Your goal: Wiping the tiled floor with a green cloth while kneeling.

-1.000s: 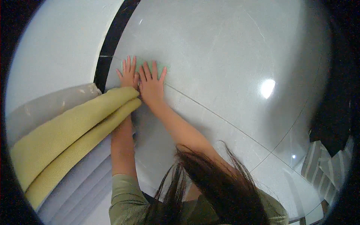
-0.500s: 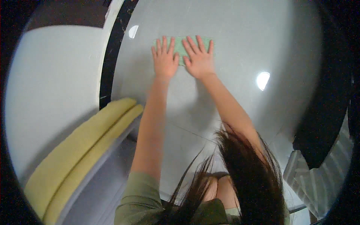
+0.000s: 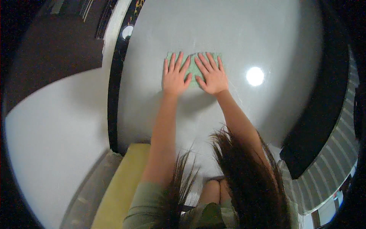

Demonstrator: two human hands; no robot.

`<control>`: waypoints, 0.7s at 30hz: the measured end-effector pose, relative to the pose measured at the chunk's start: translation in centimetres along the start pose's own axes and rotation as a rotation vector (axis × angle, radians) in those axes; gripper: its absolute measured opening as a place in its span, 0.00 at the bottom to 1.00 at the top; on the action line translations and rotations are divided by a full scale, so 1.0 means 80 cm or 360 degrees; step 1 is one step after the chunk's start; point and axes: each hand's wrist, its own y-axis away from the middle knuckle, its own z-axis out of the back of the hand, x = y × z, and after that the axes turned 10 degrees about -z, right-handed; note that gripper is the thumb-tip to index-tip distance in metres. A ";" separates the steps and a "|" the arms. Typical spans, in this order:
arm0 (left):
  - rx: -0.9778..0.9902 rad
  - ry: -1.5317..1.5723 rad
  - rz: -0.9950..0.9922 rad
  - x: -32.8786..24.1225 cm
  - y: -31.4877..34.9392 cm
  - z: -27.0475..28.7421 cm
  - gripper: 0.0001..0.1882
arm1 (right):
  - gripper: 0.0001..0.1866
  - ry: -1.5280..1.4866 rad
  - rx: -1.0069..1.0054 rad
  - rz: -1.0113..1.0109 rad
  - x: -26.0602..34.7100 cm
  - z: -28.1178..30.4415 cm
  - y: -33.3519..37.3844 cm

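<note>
A light green cloth [image 3: 195, 78] lies spread flat on a glossy pale floor tile [image 3: 198, 26]. On its left part rests my left hand [image 3: 176, 78], palm down with the fingers spread. Beside it, my right hand [image 3: 212, 76] presses flat on the right part of the cloth, fingers also apart. Both arms reach forward nearly straight, and the two thumbs point toward each other over the cloth. The cloth's far edge shows between and beyond the fingertips; much of its middle is hidden under the hands.
A black border strip [image 3: 113, 103] and a white surface [image 3: 57, 145] run along the left. At the lower left is a yellow padded piece [image 3: 120, 187]. A dark band [image 3: 320, 122] and grey striped fabric [image 3: 324, 168] edge the right. Long dark hair [image 3: 248, 171] hangs over the lower middle.
The whole view has shifted. My hands and the cloth sit a little lower and further right in the picture, still flat together. The yellow piece shows less at the lower left.
</note>
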 end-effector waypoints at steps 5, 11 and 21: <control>0.0048 0.0082 0.0005 0.014 0.012 -0.001 0.33 | 0.34 -0.0061 0.0101 -0.0071 0.013 -0.010 -0.002; 0.0068 0.0076 0.0043 0.017 0.012 0.003 0.32 | 0.35 -0.0042 0.0258 -0.0128 0.021 -0.003 -0.004; 0.0198 0.0128 0.0045 0.020 0.006 -0.005 0.33 | 0.34 -0.0094 0.0265 -0.0140 0.018 -0.003 -0.010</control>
